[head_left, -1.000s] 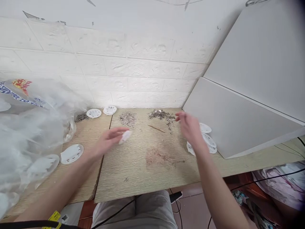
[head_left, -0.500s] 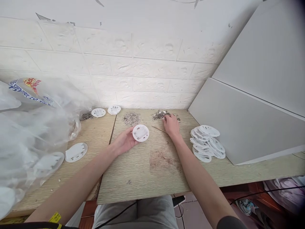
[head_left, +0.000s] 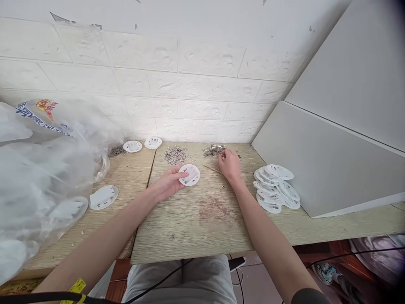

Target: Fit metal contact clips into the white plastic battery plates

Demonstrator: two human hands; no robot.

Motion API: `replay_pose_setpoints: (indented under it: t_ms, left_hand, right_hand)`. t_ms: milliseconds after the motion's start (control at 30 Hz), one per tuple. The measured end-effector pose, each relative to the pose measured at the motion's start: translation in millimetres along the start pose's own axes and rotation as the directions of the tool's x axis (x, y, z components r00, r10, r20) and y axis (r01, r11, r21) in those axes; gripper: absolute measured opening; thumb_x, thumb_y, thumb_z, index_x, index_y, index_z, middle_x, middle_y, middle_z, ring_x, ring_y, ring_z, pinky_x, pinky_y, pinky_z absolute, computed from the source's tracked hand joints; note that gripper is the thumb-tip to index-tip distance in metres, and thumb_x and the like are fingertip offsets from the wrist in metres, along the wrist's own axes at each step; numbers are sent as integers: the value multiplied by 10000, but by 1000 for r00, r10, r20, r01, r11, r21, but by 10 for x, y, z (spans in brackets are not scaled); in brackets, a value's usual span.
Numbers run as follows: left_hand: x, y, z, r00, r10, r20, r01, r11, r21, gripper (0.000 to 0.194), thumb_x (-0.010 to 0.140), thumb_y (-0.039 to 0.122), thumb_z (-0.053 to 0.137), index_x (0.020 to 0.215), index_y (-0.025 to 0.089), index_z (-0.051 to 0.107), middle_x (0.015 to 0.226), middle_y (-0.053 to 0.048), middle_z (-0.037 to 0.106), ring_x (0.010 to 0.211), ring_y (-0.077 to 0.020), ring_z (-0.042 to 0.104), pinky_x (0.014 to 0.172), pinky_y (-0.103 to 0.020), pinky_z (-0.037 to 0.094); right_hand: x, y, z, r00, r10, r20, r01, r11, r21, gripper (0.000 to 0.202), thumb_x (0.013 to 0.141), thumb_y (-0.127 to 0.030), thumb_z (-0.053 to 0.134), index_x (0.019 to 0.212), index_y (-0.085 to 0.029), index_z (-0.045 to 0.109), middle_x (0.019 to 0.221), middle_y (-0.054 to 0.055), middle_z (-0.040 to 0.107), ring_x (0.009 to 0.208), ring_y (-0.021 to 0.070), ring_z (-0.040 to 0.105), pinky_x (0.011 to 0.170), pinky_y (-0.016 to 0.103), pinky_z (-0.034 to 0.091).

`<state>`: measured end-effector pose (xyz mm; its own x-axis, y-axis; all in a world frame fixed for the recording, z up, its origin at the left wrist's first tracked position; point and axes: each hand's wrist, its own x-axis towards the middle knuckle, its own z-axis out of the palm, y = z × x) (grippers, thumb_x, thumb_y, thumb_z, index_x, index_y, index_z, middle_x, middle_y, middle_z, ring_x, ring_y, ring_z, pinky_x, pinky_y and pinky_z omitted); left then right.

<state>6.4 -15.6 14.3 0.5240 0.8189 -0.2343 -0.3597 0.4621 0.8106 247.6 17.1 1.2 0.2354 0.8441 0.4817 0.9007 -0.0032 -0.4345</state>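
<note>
My left hand (head_left: 169,182) grips a round white plastic cover (head_left: 190,176) by its left side, the thumb laid over its face. Slots and a raised middle section show on the cover. My right hand (head_left: 230,164) is closed in a pinch at the near right edge of a pile of small shiny metal pieces (head_left: 213,150). Whatever sits between those fingertips is too small to make out. Just left of the right hand, a thin wooden stick (head_left: 212,169) lies on the table. Left of that pile is another heap of tiny metal parts (head_left: 176,155).
A stack of white covers (head_left: 274,188) stands at the right, beside a grey panel (head_left: 341,156). More covers (head_left: 132,146) lie at the back left, and a single one (head_left: 103,197) rests near the large clear plastic bag (head_left: 57,169). A brick-patterned wall (head_left: 177,88) closes off the back.
My left thumb has come over onto the face of the cover, which has turned slightly. The right hand has drawn back a little from the metal pile, its fingertips now pinched. The view has shifted slightly.
</note>
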Motion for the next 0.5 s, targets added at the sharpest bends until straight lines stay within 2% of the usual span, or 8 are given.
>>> replay_pose_setpoints:
  t_ms: [67, 133, 267, 367, 500]
  left_hand:
    - [-6, -1, -8, 1000, 27, -8, -27, 997, 75, 345, 682, 83, 719, 1015, 143, 651, 954, -80, 710, 790, -151, 671, 724, -261, 529]
    - [-15, -3, -10, 999, 46, -13, -43, 986, 161, 354, 642, 119, 763, 971, 143, 633, 941, -78, 708, 748, -161, 670, 686, -280, 526]
    - [-7, -20, -23, 992, 118, -49, -103, 964, 246, 395, 592, 216, 811, 911, 149, 587, 978, -78, 697, 744, -168, 660, 659, -290, 506]
    - [31, -45, -63, 963, 230, -139, -174, 928, 329, 424, 580, 265, 808, 917, 155, 574, 865, -40, 679, 696, -145, 622, 633, -270, 478]
    - [66, -63, -113, 903, 366, -224, -222, 845, 486, 388, 611, 266, 750, 946, 169, 579, 787, -4, 640, 674, -136, 582, 633, -265, 452]
  right_hand:
    - [-29, -82, -5, 1000, -7, 7, 6, 989, 145, 129, 813, -195, 498, 807, -153, 620, 798, 86, 662, 753, 201, 577, 722, 319, 420]
    - [-87, -200, -11, 997, -36, 74, 11, 952, 305, 91, 783, -211, 528, 764, -165, 604, 706, 45, 649, 633, 161, 552, 659, 293, 417]
    - [-234, -450, 0, 971, -147, 187, 20, 833, 553, 68, 733, -212, 552, 731, -168, 605, 690, 20, 647, 609, 129, 540, 596, 258, 407]
    - [-308, -565, 21, 954, -211, 211, 29, 771, 636, 122, 740, -224, 555, 780, -161, 651, 670, 7, 628, 608, 121, 527, 586, 253, 400]
    - [-354, -624, 41, 942, -225, 248, -5, 730, 683, 178, 780, -279, 570, 820, -165, 701, 703, 13, 651, 605, 116, 510, 584, 260, 388]
